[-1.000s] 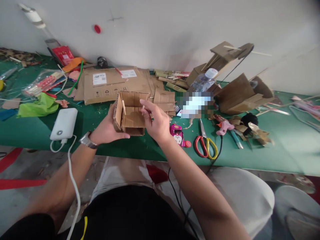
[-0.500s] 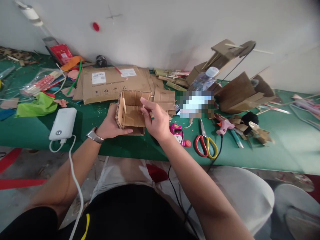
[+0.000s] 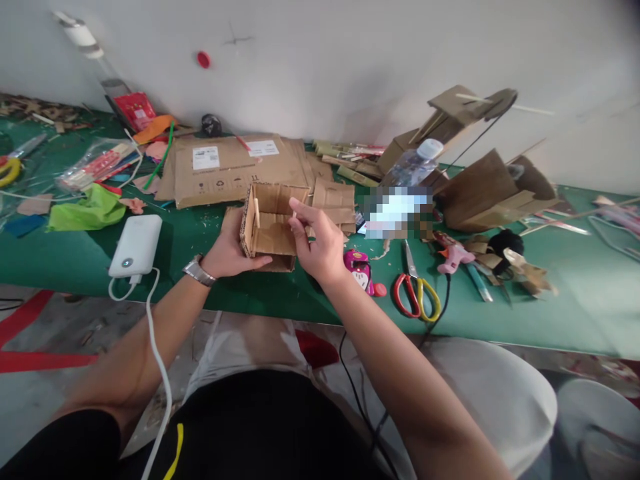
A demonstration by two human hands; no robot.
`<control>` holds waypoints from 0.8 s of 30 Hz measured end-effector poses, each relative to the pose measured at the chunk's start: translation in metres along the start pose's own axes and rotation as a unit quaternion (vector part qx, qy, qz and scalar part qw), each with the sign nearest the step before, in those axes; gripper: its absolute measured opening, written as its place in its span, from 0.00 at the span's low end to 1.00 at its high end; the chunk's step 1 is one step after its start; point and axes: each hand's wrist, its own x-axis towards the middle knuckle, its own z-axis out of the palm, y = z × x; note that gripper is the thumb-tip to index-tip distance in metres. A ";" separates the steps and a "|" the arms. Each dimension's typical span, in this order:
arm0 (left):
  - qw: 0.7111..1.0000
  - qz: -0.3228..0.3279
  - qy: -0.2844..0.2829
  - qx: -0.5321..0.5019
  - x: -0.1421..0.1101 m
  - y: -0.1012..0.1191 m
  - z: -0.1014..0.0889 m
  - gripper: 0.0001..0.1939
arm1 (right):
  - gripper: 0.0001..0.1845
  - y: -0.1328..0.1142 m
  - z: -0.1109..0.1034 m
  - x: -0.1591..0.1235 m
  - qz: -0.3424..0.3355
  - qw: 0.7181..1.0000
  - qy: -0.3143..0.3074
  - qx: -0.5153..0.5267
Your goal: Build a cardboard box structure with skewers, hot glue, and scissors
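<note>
Above the table's front part, my left hand [image 3: 235, 250] holds a small open cardboard box [image 3: 273, 230] from the left, its thumb along the lower edge. A short pale wooden stick [image 3: 257, 213] shows against the box's left inner wall. My right hand [image 3: 320, 240] is closed in a pinch at the box's right side. A small pale stick end [image 3: 294, 215] shows between its thumb and index finger; the rest is hidden by the fingers.
A white power bank [image 3: 135, 245] with a cable lies left. Right of my hands are a pink power socket [image 3: 358, 270], scissors [image 3: 415, 290] and a pink glue gun [image 3: 456, 257]. Behind lie a flat carton [image 3: 225, 173], a plastic bottle [image 3: 415, 163] and a cardboard model [image 3: 475, 187].
The whole view has shifted slightly, so things appear a little further right and lower. Both hands keep their hold at the box, with little visible change.
</note>
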 end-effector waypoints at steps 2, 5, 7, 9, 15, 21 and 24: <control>0.999 -0.001 -0.023 -0.028 0.000 0.003 0.002 0.55 | 0.19 -0.001 -0.001 -0.001 0.003 1.000 0.003 -0.004; 0.998 -0.004 -0.038 -0.044 -0.001 0.008 0.005 0.54 | 0.19 -0.004 -0.003 -0.001 -0.001 1.000 0.001 -0.001; 0.999 -0.010 -0.026 -0.041 0.000 0.013 0.006 0.52 | 0.19 -0.005 -0.006 0.002 0.005 1.000 -0.009 0.004; 0.999 -0.017 -0.013 -0.041 0.002 0.019 0.003 0.50 | 0.21 -0.007 -0.009 0.007 0.017 1.000 -0.015 0.015; 0.990 -0.048 -0.022 -0.130 0.013 0.030 -0.011 0.42 | 0.24 -0.014 -0.027 0.033 0.027 0.997 -0.019 0.071; 0.929 -0.078 0.095 -0.349 0.012 0.030 -0.010 0.32 | 0.22 -0.025 -0.042 0.033 0.040 0.976 0.013 0.212; 0.894 -0.083 0.131 -0.421 0.009 0.036 -0.004 0.31 | 0.18 -0.030 -0.042 0.016 0.109 0.957 0.082 0.255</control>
